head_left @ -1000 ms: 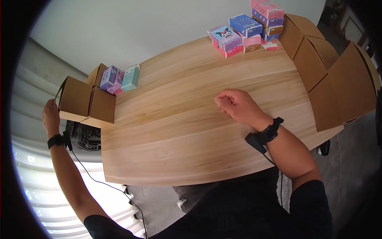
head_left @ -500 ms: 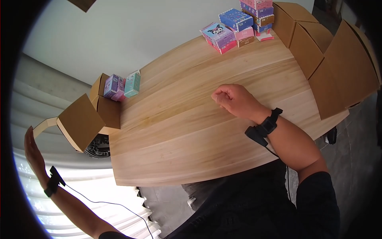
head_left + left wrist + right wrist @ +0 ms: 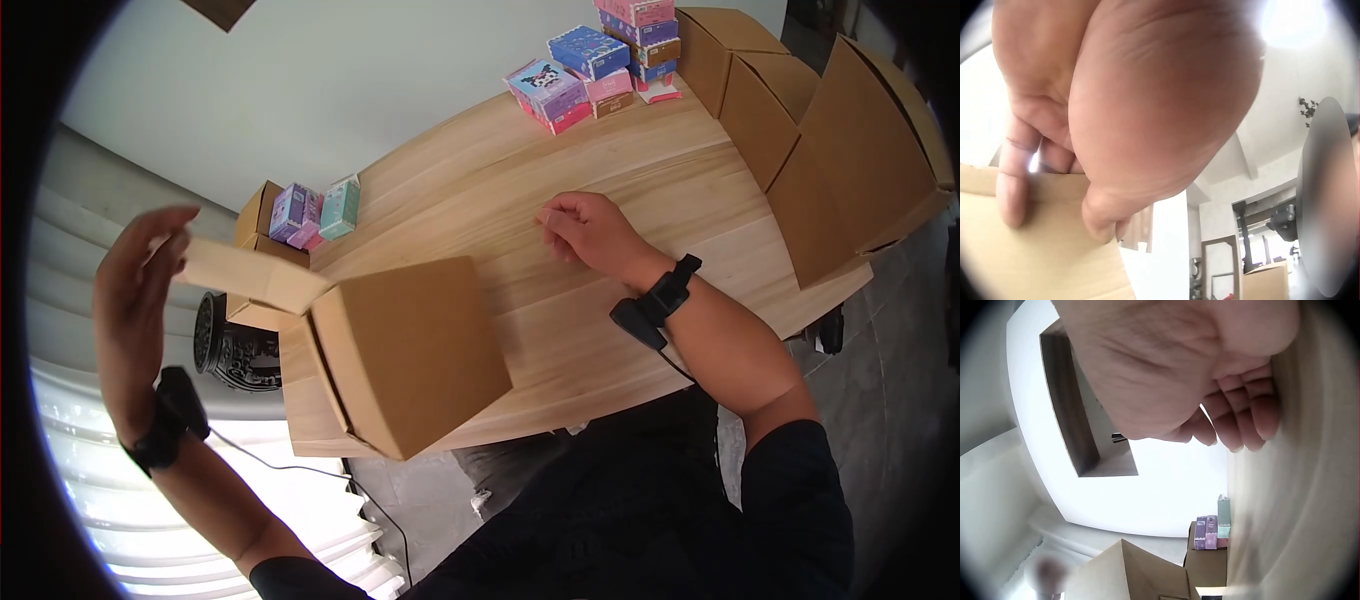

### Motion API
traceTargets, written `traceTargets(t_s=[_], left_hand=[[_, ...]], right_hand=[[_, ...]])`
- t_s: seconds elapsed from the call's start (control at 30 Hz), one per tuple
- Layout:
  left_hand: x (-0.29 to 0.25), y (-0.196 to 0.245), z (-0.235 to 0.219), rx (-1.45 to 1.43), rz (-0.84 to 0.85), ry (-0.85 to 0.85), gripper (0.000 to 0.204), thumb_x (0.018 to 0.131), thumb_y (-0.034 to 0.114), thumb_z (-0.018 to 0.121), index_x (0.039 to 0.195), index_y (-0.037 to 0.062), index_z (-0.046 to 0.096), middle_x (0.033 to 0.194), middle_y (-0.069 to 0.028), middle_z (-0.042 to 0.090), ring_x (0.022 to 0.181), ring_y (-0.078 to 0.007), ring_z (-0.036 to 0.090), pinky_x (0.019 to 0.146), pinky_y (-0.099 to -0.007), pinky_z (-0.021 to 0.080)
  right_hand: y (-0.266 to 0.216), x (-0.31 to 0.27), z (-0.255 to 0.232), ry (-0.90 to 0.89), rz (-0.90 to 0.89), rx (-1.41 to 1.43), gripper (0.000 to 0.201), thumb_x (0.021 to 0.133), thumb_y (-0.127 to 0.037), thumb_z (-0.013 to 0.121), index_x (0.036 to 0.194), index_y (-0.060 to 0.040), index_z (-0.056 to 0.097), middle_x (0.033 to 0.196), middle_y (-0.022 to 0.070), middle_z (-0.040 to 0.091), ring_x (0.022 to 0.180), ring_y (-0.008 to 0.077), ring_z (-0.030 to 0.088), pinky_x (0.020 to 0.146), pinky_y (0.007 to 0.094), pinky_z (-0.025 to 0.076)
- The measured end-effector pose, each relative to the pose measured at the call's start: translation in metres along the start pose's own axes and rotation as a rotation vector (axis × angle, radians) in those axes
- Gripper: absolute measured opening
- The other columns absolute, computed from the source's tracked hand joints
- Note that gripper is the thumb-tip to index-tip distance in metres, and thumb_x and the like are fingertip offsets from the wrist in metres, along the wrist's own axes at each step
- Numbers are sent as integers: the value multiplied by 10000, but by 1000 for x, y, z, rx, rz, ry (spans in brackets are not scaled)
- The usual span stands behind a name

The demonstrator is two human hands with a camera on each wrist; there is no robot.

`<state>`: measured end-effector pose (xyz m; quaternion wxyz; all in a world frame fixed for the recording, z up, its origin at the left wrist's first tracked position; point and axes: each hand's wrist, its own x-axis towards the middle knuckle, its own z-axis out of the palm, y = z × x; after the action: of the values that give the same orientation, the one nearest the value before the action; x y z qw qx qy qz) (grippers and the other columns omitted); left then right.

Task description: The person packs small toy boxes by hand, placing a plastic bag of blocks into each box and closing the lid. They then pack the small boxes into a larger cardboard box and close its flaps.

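In the head view a brown cardboard box is tilted over the table's near left part, its long flap stretching left. My left hand grips the end of that flap; in the left wrist view its fingers lie over the cardboard. My right hand hangs loosely curled over the middle of the table and holds nothing. The right wrist view shows its fingers bent close to the tabletop, with the box below them.
Small colourful boxes and brown boxes stand at the table's left end. At the far right are stacked colourful boxes beside several large cartons. A dark carved object is left of the table.
The brown box has come off the left end and swung right over the table, its flap out. My left hand has moved up and inward with it. The right hand has barely moved.
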<state>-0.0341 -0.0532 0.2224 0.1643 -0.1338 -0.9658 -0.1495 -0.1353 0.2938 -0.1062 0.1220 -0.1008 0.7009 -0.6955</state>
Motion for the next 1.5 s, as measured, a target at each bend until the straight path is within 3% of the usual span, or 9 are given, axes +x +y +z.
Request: traceTargets(t_s=[0.27,0.4,0.5,0.73,0.83,0.93,1.07,1.3,1.5], left_hand=[[106,1,95,-224,89,-266,362,998,56,669,1358,35,639,991,-27,680,889,-105,604,828,-283,516],[129,-13,138,-284,189,-125,488,992,44,675,1470,58,574,1124,-52,690,1037,-143,620,871,-257,515],[116,-7,152,-243,174,-111,565,965,48,715,1505,67,548,1484,-143,595,1419,-250,514,1102,-349,475],[19,-21,162,-241,23,-260,694,909,269,835,1518,105,546,1534,-222,542,1466,-306,471,1168,-393,394],[-20,-9,170,-275,-99,-290,862,849,300,893,1564,62,476,1599,-275,436,1539,-327,366,1199,-428,351],[-50,-3,189,-533,-160,-232,852,878,145,846,1605,73,409,1662,-162,369,1497,-258,400,1153,-423,444],[-70,9,204,-787,-224,-113,780,907,-53,682,1616,71,379,1677,-214,314,1498,-257,407,1071,-336,489],[-82,-6,193,-770,-219,77,646,933,-35,503,1572,-9,410,1576,-200,476,1486,-251,440,997,-265,507],[-80,-23,189,-1181,-289,78,626,933,-29,423,1560,-42,422,1541,-213,513,1488,-259,445,1118,-341,457]], right_hand=[[-1,-1,4,88,-29,61,352,1055,-350,618,921,-29,674,764,14,642,660,91,615,568,268,501],[-2,-1,4,96,-62,55,362,1057,-363,614,925,-31,673,760,9,632,657,91,612,565,267,495],[-6,-3,3,101,-75,40,363,1058,-359,613,928,-23,668,760,14,632,653,95,610,571,275,492],[0,0,-1,117,-124,-72,287,1055,-276,633,1133,-6,693,887,8,658,751,95,633,667,262,523],[4,-1,9,313,-407,-121,229,1022,-215,662,1118,-9,695,886,97,680,719,177,640,663,310,529],[-10,-10,12,385,-595,-317,269,1008,-170,669,1237,-29,665,1090,135,685,826,214,665,709,333,553],[-29,-28,20,316,-715,-375,369,1006,-137,665,1359,-42,620,1268,147,622,1039,233,637,798,329,549],[-53,-42,27,167,-1021,-465,491,983,-372,693,1368,-70,643,1379,195,583,1224,408,581,1016,457,502],[-98,-45,43,-130,-1153,-721,533,971,-519,674,1282,-87,706,1450,213,542,1369,465,499,1101,528,432]])
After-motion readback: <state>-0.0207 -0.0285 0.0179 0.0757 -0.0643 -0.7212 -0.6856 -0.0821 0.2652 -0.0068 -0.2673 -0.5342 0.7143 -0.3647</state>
